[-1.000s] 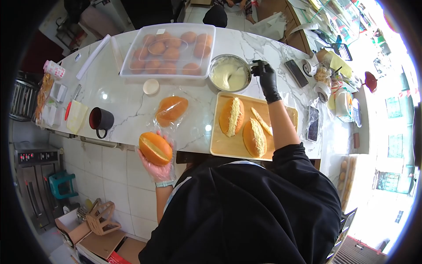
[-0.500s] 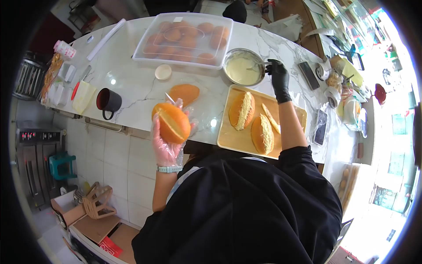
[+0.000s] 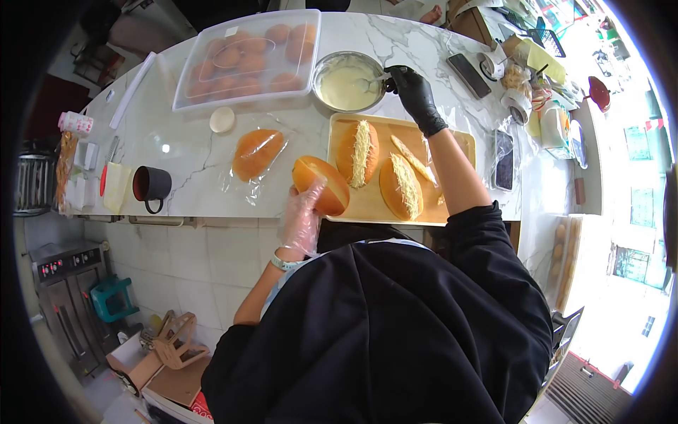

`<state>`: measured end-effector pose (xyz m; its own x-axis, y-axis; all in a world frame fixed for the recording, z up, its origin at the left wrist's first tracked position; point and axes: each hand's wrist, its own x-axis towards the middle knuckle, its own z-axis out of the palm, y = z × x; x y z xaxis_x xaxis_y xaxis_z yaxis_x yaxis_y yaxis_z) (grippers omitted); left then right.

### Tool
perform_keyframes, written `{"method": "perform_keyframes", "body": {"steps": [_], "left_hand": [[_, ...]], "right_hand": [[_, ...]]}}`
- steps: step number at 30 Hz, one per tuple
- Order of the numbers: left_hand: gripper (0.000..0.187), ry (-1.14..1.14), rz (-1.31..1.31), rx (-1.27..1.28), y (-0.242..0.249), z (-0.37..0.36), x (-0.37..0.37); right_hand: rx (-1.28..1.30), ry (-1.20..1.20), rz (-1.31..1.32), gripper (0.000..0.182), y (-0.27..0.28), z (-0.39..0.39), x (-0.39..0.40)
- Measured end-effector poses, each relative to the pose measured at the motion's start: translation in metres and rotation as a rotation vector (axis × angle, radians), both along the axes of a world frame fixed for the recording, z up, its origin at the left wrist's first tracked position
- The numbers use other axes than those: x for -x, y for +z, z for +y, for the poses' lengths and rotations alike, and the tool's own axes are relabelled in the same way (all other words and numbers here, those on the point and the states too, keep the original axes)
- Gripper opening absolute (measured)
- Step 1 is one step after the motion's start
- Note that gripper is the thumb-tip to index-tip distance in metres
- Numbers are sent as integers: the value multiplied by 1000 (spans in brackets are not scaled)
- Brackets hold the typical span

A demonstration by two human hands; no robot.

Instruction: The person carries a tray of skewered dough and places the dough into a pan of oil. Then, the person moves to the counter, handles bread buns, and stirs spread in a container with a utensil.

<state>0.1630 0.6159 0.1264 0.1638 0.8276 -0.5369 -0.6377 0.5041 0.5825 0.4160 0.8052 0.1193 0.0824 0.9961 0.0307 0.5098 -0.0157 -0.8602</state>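
My left hand (image 3: 302, 215), in a clear plastic glove, is closed around a bun (image 3: 329, 189) with a pale slit along its top. It holds the bun at the counter's front edge, by the tray's left side. My right hand (image 3: 412, 97), in a black glove, grips the handle of a spoon (image 3: 365, 84) whose end dips into a metal bowl (image 3: 319, 101) of pale cream. On the wooden tray (image 3: 452, 141) lie two buns, a left one (image 3: 347, 157) and a right one (image 3: 393, 192), both topped with pale shreds. A thin, long bread-like piece (image 3: 412, 157) rests beside them.
A wrapped bun (image 3: 256, 155) lies left of the tray. Behind it stand a small round white lid (image 3: 222, 120) and a lidded plastic box (image 3: 185, 85) of buns. A dark mug (image 3: 157, 185) is at left. Phones, one black (image 3: 469, 75), and clutter line the right side.
My left hand has brought the slit bun right, towards the tray, and turned it. The bun behind now shows fully in its clear wrap. The camera view has shifted; my right hand stays at the bowl.
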Motion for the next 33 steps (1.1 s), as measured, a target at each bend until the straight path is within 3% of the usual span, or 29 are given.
{"method": "perform_keyframes", "body": {"steps": [3, 8, 11, 14, 20, 29, 33], "left_hand": [[54, -153, 147, -30, 1, -6, 3], [57, -453, 319, -145, 37, 13, 24], [58, -443, 499, -173, 25, 29, 38], [54, -717, 494, -200, 34, 52, 38], [38, -658, 290, -238, 7, 71, 50], [36, -519, 132, -20, 6, 68, 48], [32, -499, 287, -104, 12, 61, 45]], "right_hand": [[-94, -21, 44, 23, 4, -1, 4], [-203, 163, -105, 21, 19, -7, 11], [-257, 209, -152, 20, 23, -4, 13], [-245, 290, -228, 19, 21, 0, 9], [-230, 238, -137, 20, 38, -9, 5], [-221, 178, -149, 20, 37, -21, 0], [-207, 161, -154, 20, 36, -23, -1]]}}
